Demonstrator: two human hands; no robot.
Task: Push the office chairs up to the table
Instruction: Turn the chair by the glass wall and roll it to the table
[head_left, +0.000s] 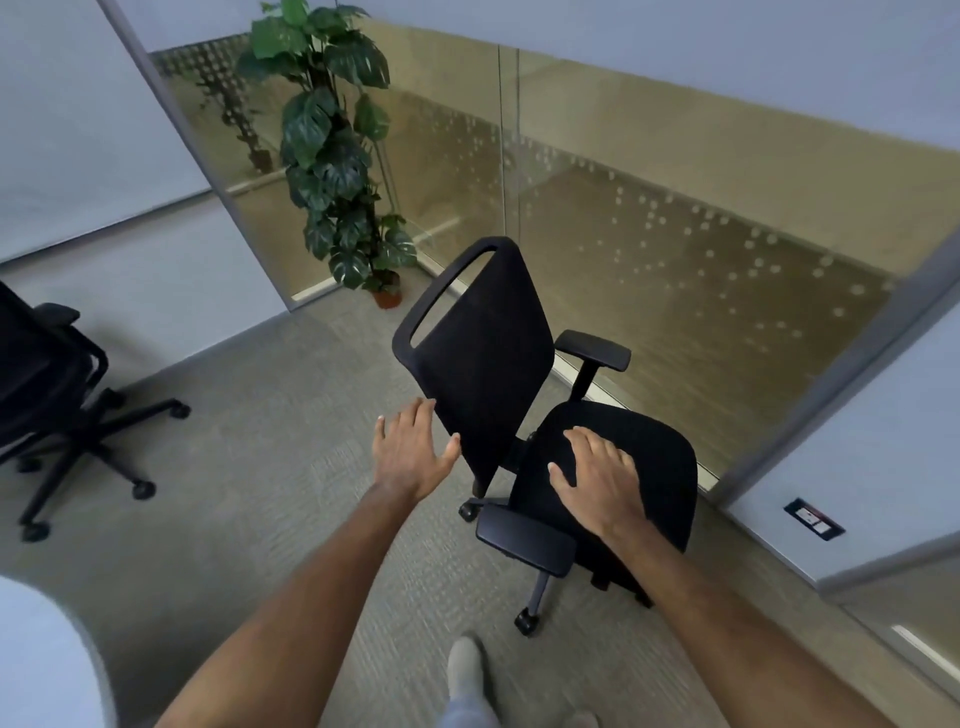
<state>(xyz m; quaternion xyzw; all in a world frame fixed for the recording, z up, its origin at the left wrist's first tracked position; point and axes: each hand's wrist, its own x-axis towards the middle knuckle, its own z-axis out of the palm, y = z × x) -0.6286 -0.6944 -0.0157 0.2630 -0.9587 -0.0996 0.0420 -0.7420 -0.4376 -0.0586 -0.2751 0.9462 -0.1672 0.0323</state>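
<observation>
Black office chair (519, 395) near glass wall (701, 218). L hand (410, 452) by backrest edge, fingers apart; R hand (597, 478) flat on seat, fingers spread. Second chair (47, 374) far left.

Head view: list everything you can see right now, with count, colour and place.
Office chairs: two, black; near chair centre by the glass wall, second chair at the left edge.
Potted plant: one, green in a reddish pot, in the corner behind the near chair.
Glass wall: dotted panels, behind and right of the near chair.
Carpet: grey-beige floor.
Table: one pale rounded edge, bottom left.
Wall outlet: one, dark, low on the right wall.
Foot: one, light sock, bottom centre.
Left hand: open, at the backrest's edge.
Right hand: open, over the seat.
</observation>
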